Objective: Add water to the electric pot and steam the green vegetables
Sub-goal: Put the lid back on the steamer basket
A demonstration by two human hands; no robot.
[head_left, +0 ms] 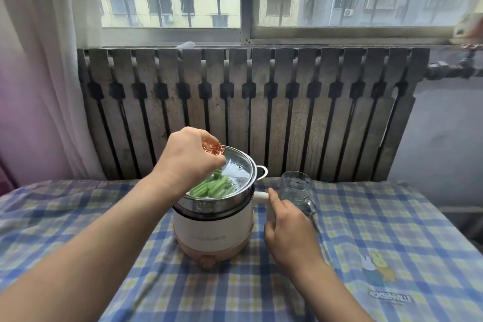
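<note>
Gripping the copper knob, your left hand holds the glass lid tilted over the steamer basket of cut green vegetables. Your right hand clasps the handle of the electric pot, mid-worktop. An empty glass stands just beside it. The pot's lettering is unreadable.

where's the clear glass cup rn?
In the head view, the clear glass cup stands upright on the blue plaid tablecloth, right of the white electric pot, just beyond the right hand at the pot's handle.
</note>
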